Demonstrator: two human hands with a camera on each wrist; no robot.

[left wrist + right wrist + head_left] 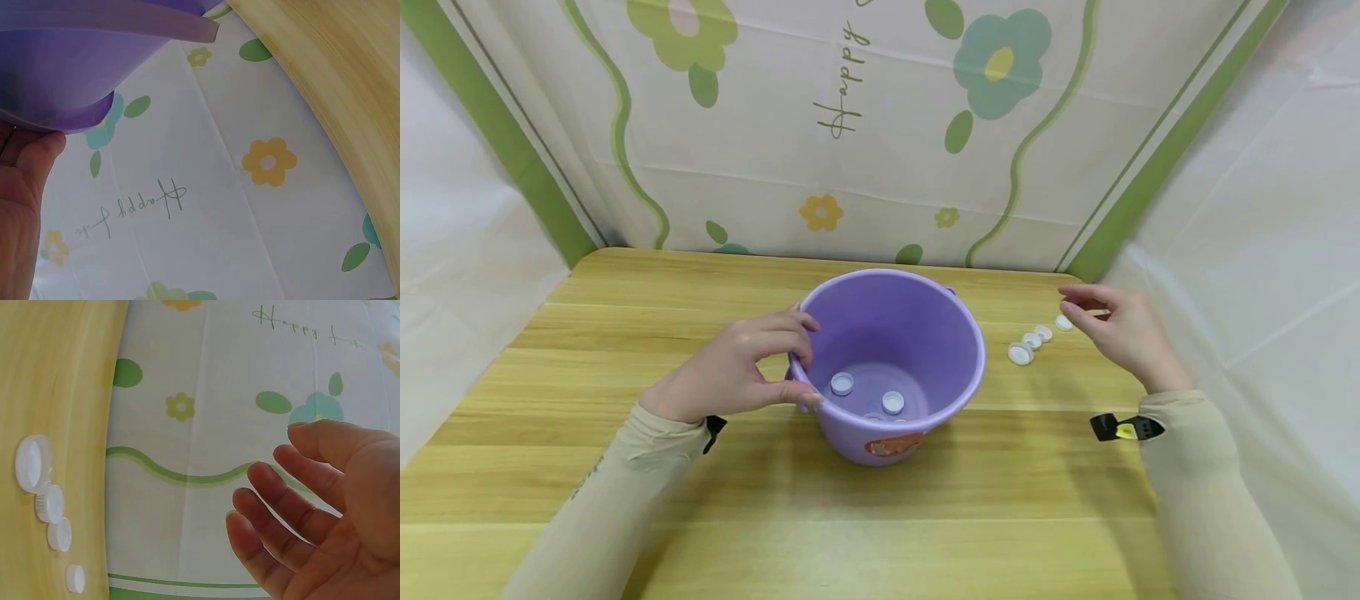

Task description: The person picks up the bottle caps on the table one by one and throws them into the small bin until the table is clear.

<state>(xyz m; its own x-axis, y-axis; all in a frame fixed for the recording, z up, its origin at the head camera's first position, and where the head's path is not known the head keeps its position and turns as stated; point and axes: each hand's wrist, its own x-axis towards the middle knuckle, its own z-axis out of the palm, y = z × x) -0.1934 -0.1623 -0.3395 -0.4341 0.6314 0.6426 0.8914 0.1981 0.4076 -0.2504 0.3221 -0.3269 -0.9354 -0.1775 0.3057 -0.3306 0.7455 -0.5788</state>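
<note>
A purple bucket [891, 333] stands in the middle of the wooden table, with several white bottle caps [892, 402] on its bottom. My left hand [741, 367] grips the bucket's left rim, thumb at the front and fingers over the edge. In the left wrist view the thumb and part of the left hand [28, 159] touch the rim. To the bucket's right lies a slanting row of white caps [1020, 353], the largest nearest the bucket. Just above the farthest cap [75, 579] is my right hand [1120, 329]. Its fingers are loosely bent in the right wrist view, with nothing visible between them.
The wooden table [700, 492] reaches back to a white sheet [880, 167] printed with flowers and green lines. Pale sheets hang along both sides, the right one [1262, 275] close to my right arm. An orange sticker [895, 445] marks the bucket's front.
</note>
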